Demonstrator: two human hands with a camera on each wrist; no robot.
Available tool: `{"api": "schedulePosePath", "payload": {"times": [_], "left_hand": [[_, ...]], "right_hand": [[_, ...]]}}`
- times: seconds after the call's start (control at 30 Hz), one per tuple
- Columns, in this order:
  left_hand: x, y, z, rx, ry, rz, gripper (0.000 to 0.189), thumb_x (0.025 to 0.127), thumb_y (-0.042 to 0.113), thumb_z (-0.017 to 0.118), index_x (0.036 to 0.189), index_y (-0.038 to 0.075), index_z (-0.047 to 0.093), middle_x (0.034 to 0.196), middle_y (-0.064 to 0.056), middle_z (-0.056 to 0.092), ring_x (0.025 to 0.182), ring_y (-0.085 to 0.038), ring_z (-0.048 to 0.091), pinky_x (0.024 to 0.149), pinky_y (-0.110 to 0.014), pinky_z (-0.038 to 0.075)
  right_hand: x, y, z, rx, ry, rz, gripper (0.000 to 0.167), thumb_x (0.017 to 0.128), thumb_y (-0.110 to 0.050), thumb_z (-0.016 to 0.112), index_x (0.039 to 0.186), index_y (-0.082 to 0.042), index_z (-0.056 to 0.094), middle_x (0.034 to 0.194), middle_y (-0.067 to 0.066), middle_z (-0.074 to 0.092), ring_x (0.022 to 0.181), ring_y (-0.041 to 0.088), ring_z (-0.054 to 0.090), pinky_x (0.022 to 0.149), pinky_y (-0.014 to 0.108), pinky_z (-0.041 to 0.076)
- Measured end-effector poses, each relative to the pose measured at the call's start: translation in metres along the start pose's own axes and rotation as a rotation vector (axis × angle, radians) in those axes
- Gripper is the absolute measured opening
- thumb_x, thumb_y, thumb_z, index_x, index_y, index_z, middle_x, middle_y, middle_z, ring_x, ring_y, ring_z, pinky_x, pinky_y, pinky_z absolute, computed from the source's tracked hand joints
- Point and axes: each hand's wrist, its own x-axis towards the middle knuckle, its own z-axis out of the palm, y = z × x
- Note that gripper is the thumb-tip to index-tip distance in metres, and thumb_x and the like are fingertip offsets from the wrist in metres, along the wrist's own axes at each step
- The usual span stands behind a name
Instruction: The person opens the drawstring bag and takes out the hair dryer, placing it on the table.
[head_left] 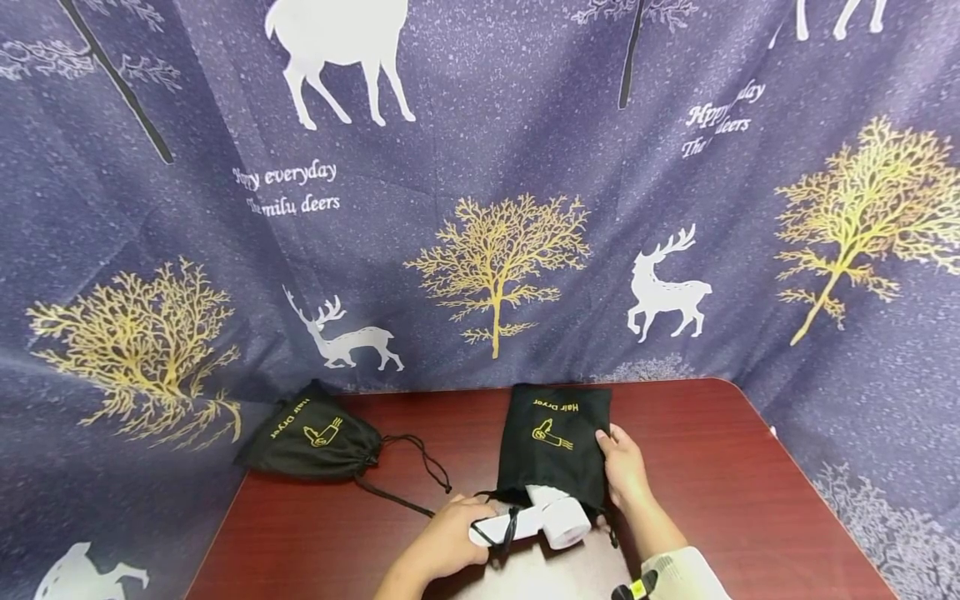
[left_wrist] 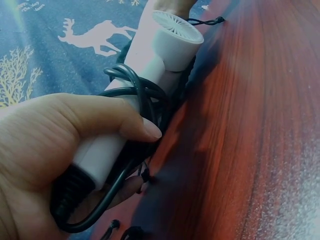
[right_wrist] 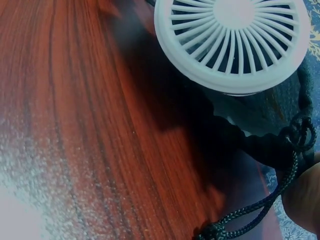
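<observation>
There's a glossy reddish-brown wood-grain table with a flat black fabric drawstring bag on it, white plastic hair dryer right at its mouth. Left grip is curled snugly round the dryer, right grip just pinches the bag's side. Black rubbery cord loops the handle.

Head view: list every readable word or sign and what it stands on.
"Hair Dryer", with a yellow dryer emblem: left black pouch.
"Hair Dryer", same emblem: right black pouch, upside down.
"…ppy everyday" / "…milu deers": backdrop, left; starts distorted by folds.
"H…ppy …day" / "The … deers": backdrop, right; broken by a fold.
Yellow patch at right wrist: too small to read.
</observation>
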Motion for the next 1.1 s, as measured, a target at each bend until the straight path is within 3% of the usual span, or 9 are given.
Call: {"api": "schedulePosePath", "payload": {"times": [0.13,0.57,0.9,1.1], "left_hand": [[0.0,0.001,0.0,-0.024,-0.008,-0.005,0.038,0.059,0.011,0.083,0.092,0.025,0.071,0.093,0.018,0.067,0.085,0.0,0.049,0.077,-0.021,0.042],[-0.001,-0.002,0.0,-0.038,-0.016,0.011,0.041,0.059,0.008,0.081,0.093,0.027,0.072,0.088,0.019,0.064,0.082,0.001,0.047,0.073,-0.017,0.04],[-0.004,-0.003,-0.001,-0.048,-0.034,0.015,0.04,0.059,0.009,0.082,0.091,0.029,0.07,0.086,0.021,0.064,0.082,0.002,0.048,0.075,-0.018,0.041],[-0.004,-0.002,-0.003,-0.043,-0.043,0.035,0.039,0.061,0.009,0.083,0.093,0.028,0.072,0.093,0.021,0.069,0.088,0.005,0.057,0.088,-0.024,0.045]], "right_hand": [[0.0,-0.001,0.002,0.026,0.001,0.009,0.037,0.108,-0.019,0.043,0.138,0.003,0.046,0.1,0.0,0.073,0.078,0.007,0.07,0.073,0.026,0.057],[0.006,0.002,-0.006,-0.029,0.028,-0.007,0.038,0.108,-0.02,0.043,0.139,0.001,0.047,0.1,-0.006,0.072,0.08,0.004,0.068,0.075,0.025,0.057],[0.009,0.006,-0.01,-0.04,0.05,-0.018,0.036,0.108,-0.021,0.043,0.137,0.001,0.048,0.089,-0.011,0.069,0.077,0.004,0.068,0.072,0.025,0.057],[0.01,0.008,-0.011,-0.039,0.063,-0.025,0.034,0.108,-0.02,0.042,0.135,0.0,0.05,0.089,-0.012,0.068,0.077,0.004,0.068,0.072,0.025,0.057]]}}
